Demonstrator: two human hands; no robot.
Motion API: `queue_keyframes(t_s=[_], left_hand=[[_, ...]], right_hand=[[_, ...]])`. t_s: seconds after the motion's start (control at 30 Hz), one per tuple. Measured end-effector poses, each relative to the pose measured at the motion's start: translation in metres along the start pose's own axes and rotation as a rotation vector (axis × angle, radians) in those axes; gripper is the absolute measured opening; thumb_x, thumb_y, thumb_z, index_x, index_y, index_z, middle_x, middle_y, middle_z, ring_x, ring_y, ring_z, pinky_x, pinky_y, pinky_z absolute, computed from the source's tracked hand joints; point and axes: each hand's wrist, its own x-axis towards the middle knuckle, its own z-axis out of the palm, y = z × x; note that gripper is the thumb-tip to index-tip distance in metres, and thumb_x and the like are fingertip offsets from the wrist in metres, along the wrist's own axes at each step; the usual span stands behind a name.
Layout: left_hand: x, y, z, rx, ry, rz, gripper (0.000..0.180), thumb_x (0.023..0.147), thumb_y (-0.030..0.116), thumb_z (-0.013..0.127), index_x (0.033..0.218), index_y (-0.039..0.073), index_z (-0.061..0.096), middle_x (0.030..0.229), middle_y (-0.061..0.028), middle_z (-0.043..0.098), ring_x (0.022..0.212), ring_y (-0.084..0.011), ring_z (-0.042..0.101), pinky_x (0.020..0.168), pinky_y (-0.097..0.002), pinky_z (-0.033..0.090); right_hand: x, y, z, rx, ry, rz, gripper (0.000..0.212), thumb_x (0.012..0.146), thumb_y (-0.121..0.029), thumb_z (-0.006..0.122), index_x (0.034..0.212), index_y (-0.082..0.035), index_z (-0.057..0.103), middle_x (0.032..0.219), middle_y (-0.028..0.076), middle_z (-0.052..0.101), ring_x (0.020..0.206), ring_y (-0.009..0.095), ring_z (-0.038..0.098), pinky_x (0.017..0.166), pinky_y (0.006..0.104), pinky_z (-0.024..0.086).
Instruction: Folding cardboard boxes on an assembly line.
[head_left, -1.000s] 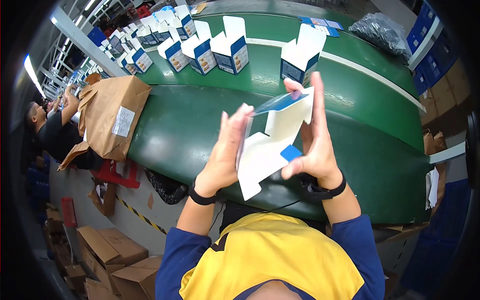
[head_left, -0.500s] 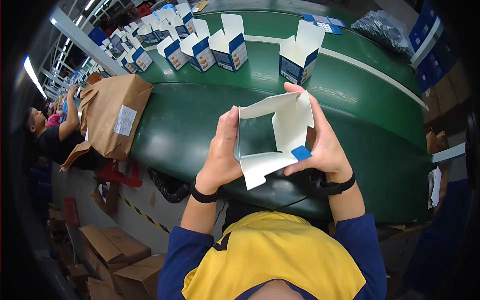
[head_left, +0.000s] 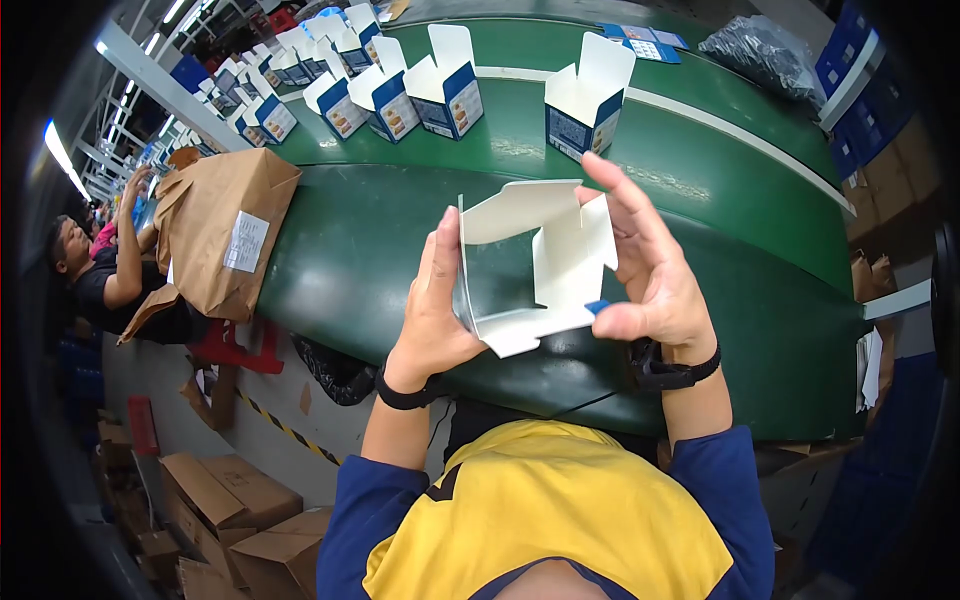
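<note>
An unfolded-open small carton [head_left: 562,262], white inside with a bit of blue at its lower right corner, is held up over the green work surface. It forms a square sleeve, and I can see the green through it. My left hand [head_left: 430,318] grips its left wall, fingers straight up along the outside and the thumb underneath. At the right side my right hand [head_left: 652,275] has its fingers spread and loosened from the wall. Its thumb lies beside the blue corner flap; whether they touch is hard to tell.
On the green conveyor [head_left: 680,180] stands a blue-and-white carton [head_left: 580,120] with its lid up; several more [head_left: 447,100] stand at the far left. A brown paper sack [head_left: 225,230] sits left, near another person [head_left: 110,270]. Cardboard boxes [head_left: 235,490] lie below.
My right hand has opened, its fingers lifting away from the carton's right wall. The carton has shifted slightly left and tilted, with my left hand still on it. The standing cartons have shifted slightly left.
</note>
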Motion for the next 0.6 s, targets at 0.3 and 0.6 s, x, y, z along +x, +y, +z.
queue_keyframes(t_s=[0.3, 0.6], left_hand=[[0.01, 0.008, 0.022, 0.003, 0.105, 0.266, 0.115, 0.054, 0.024, 0.088, 0.145, 0.01, 0.019, 0.123, -0.0208, 0.045, 0.108, -0.0357, 0.052, 0.086, -0.0402, 0.046], [0.011, 0.004, 0.022, 0.263, 0.358, 0.383, 0.111, 0.056, 0.013, 0.086, 0.145, 0.022, 0.02, 0.129, -0.0208, 0.04, 0.116, -0.0389, 0.045, 0.098, -0.0504, 0.037]], right_hand=[[0.003, 0.012, -0.007, -0.328, 0.155, -0.052, 0.085, 0.077, -0.013, 0.072, 0.144, -0.003, 0.021, 0.126, 0.013, 0.049, 0.115, 0.021, 0.05, 0.095, 0.0298, 0.039], [-0.016, -0.007, -0.01, -0.616, 0.391, -0.418, 0.054, 0.08, -0.014, 0.07, 0.128, -0.004, 0.048, 0.124, 0.013, 0.051, 0.101, 0.019, 0.055, 0.084, 0.0306, 0.045]])
